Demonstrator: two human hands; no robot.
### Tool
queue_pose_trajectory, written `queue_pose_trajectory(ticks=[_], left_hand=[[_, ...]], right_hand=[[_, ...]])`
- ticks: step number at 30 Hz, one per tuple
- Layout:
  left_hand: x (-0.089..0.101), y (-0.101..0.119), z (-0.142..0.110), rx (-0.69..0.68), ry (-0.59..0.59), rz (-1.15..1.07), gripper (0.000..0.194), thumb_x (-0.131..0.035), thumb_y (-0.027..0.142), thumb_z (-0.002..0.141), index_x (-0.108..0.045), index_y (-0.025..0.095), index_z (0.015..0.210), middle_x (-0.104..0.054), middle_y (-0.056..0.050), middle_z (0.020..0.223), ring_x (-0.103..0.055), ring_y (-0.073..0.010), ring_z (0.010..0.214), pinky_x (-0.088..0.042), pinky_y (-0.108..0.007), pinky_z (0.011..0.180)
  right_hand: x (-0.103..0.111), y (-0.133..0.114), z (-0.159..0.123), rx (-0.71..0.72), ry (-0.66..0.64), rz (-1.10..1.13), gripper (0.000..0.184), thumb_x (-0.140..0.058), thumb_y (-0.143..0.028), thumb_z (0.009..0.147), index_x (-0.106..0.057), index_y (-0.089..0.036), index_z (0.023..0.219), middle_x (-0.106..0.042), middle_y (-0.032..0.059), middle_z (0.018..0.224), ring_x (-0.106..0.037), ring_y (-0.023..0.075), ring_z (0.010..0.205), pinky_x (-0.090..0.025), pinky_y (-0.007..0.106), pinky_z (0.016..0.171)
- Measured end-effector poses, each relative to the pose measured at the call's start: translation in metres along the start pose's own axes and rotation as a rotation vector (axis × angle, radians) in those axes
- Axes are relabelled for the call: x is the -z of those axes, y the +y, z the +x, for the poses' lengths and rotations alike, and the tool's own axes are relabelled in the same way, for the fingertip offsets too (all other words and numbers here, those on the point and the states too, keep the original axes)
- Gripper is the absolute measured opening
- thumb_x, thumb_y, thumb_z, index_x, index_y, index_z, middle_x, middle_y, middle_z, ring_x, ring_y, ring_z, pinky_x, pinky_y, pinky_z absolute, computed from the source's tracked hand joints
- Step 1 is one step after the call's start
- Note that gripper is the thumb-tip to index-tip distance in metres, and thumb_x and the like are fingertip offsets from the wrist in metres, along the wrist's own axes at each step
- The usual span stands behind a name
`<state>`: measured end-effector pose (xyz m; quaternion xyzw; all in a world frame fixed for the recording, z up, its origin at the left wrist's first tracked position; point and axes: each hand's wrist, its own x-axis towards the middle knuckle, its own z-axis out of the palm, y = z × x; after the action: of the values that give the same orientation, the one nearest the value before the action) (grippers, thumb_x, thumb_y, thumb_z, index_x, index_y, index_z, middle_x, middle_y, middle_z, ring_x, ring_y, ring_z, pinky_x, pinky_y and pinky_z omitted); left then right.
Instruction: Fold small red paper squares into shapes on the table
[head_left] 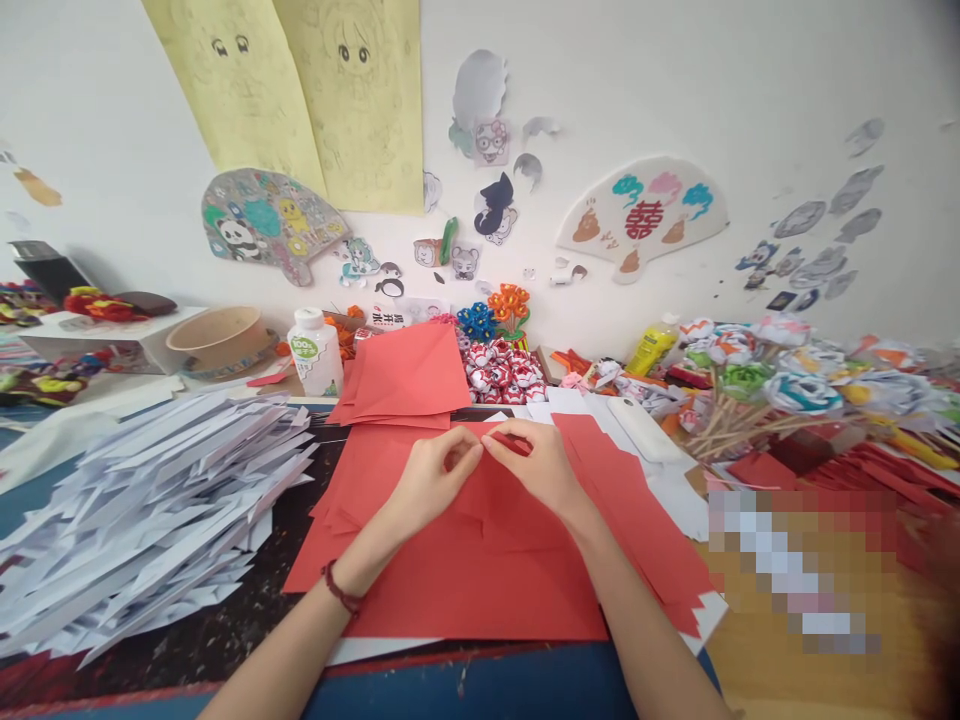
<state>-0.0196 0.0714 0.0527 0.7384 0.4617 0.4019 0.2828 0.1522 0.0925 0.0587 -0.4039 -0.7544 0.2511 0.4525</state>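
Paper (pixel 465 600), red, lies stacked under my left hand (pixel 435 472) and right hand (pixel 541 465), fingertips (pixel 475 454) nearly meeting, curled fingers hiding whether either grips anything, can't tell, with forearms (pixel 281 640) cut off at bottom, yellow drawings (pixel 367 120) cropped up top, right-side patch (pixel 802 580) pixelated.

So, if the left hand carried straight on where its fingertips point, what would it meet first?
Most likely the right hand, just beside the left hand over the red paper; depth leaves it unclear whether they already touch.
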Motion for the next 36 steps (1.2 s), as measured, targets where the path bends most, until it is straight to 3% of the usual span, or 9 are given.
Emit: queue_pose_trajectory(ticks=[16,21,28,33,36], left_hand=[[0.000,-0.003,0.005,0.048,0.051,-0.022,0.014,-0.048,0.023,0.081,-0.058,0.017,0.073,-0.058,0.003,0.063,-0.049,-0.0104,0.058,-0.037,-0.020,0.057],[0.003,-0.007,0.007,0.067,0.041,0.010,0.011,-0.049,0.020,0.077,-0.057,0.017,0.070,-0.055,0.004,0.058,-0.047,-0.0092,0.053,-0.036,-0.019,0.054],[0.013,-0.012,0.008,0.102,0.036,-0.053,0.010,-0.048,0.019,0.076,-0.057,0.018,0.072,-0.065,0.001,0.059,-0.060,-0.0124,0.055,-0.044,-0.020,0.057],[0.029,-0.015,0.010,0.103,0.134,-0.023,0.010,-0.049,0.020,0.079,-0.057,0.018,0.072,-0.065,0.000,0.059,-0.060,-0.0125,0.055,-0.044,-0.021,0.058],[0.030,-0.015,0.011,0.103,0.201,-0.079,0.017,-0.050,0.031,0.085,-0.060,0.018,0.082,-0.070,-0.003,0.076,-0.064,-0.0150,0.068,-0.047,-0.023,0.064]], right_hand=[[-0.002,0.001,0.000,0.082,0.046,-0.088,0.017,-0.059,-0.029,0.087,-0.071,-0.022,0.077,-0.070,0.0031,0.076,-0.062,0.0177,0.069,-0.047,0.029,0.066],[0.007,0.008,0.002,0.067,0.170,-0.080,0.017,-0.061,-0.030,0.085,-0.070,-0.021,0.075,-0.070,0.0029,0.074,-0.061,0.0175,0.066,-0.047,0.029,0.064],[0.014,0.016,0.005,-0.006,0.306,-0.042,0.017,-0.064,-0.032,0.082,-0.073,-0.019,0.076,-0.071,0.0039,0.074,-0.063,0.0188,0.068,-0.048,0.030,0.067],[0.018,0.026,0.007,-0.085,0.437,0.035,0.020,-0.067,-0.036,0.079,-0.072,-0.017,0.075,-0.070,0.0047,0.073,-0.062,0.0189,0.068,-0.048,0.030,0.067],[0.014,0.028,0.008,-0.114,0.425,0.149,0.023,-0.068,-0.039,0.078,-0.070,-0.017,0.073,-0.069,0.0043,0.072,-0.062,0.0187,0.068,-0.049,0.030,0.066]])
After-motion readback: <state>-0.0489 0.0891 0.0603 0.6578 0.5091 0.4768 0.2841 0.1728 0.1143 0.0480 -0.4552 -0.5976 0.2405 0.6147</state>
